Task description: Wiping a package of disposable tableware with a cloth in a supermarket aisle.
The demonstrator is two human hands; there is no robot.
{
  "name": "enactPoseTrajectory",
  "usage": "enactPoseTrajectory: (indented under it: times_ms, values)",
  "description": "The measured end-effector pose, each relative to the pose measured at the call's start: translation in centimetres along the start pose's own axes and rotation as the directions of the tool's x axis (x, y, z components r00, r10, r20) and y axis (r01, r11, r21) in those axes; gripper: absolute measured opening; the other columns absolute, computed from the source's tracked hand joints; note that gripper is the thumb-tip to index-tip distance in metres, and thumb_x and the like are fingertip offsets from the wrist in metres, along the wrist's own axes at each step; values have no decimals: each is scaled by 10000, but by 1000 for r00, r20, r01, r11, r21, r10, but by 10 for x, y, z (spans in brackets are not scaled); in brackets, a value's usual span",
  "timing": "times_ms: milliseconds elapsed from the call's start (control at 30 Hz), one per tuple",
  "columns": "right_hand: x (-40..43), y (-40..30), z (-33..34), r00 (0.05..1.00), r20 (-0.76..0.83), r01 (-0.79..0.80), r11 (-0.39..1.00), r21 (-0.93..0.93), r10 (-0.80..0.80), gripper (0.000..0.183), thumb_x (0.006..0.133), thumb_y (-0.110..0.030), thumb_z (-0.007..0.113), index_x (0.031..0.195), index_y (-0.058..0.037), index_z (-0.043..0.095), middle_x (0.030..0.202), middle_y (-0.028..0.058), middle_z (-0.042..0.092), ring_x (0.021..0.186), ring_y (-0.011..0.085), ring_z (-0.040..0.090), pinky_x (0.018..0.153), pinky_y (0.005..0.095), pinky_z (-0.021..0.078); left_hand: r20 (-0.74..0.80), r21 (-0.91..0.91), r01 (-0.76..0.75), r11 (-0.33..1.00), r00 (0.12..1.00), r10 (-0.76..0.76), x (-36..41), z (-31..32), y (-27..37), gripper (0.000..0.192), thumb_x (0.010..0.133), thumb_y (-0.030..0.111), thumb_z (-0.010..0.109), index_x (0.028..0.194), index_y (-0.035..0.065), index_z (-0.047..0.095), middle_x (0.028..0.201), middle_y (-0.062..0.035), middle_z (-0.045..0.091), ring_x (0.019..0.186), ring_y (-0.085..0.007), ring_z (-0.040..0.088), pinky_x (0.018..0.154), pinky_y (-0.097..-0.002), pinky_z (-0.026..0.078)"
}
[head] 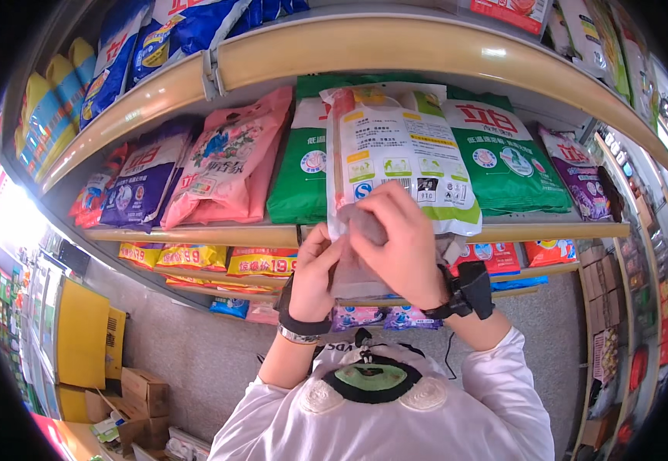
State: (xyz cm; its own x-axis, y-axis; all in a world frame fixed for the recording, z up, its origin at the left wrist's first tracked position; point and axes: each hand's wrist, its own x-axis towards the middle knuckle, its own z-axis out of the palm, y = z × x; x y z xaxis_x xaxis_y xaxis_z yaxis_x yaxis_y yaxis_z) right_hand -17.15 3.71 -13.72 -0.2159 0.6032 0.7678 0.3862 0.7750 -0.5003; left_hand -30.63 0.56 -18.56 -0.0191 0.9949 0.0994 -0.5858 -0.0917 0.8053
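Note:
A white printed plastic package (403, 144) with a green lower edge is tilted in front of green laundry detergent bags (504, 152). At its lower left corner, my left hand (312, 279) pinches the plastic edge. My right hand (400, 248) grips a bunched grey-brown cloth (365, 223) against the package's lower front. More grey-brown fabric (360, 285) hangs below and between my hands; whether it is the same piece is hidden. A black strap with a black device (472, 291) is on my right wrist. My left wrist has a dark band and a metal bracelet (298, 335).
A pink detergent bag (230, 161) and a purple one (146, 173) stand left on the shelf (195, 235). Another purple bag (579, 173) is at right. The upper shelf edge (368, 46) overhangs the packages. Cardboard boxes (144, 392) sit on the floor at lower left.

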Motion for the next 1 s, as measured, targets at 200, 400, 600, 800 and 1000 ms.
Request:
enactPoseTrajectory:
  times_ms: [200,400,600,800,1000]
  values:
    - [-12,-10,7,995,-12,102,994,-42,-102,272,664,-56,683,896,-30,543,942,109,508,840,318,525,705,409,452,82,109,-81,991,994,73,0,-2,8,27,905,43,498,887,59,510,898,-14,594,829,-70,548,732,-218,434]
    - [-9,-12,6,993,59,108,988,-114,-102,288,650,-46,678,899,-26,535,905,107,494,824,309,526,693,408,457,128,63,-49,997,991,41,1,-7,7,31,921,75,483,925,65,512,962,-37,605,879,-105,576,795,-251,446]
    - [-7,0,-9,1000,15,9,980,-200,-7,304,640,-30,666,891,-22,495,890,135,495,833,342,532,685,426,454,106,-50,-36,998,994,41,3,-7,1,87,946,141,481,977,66,513,1078,-85,611,957,-193,601,850,-332,458]
    - [-8,13,-42,991,-36,-132,963,-234,128,244,639,-18,666,828,3,513,840,155,527,785,370,549,666,425,455,115,-98,18,995,993,-6,1,-8,5,75,940,136,495,964,68,512,1124,-120,604,1042,-242,596,892,-362,456]
    - [-7,17,-47,987,-50,-156,978,-137,150,219,657,-11,643,832,9,513,832,159,523,771,376,546,651,422,453,150,-138,106,985,985,-85,0,7,5,315,927,119,497,1229,30,481,1191,-106,568,1088,-236,561,898,-365,449]
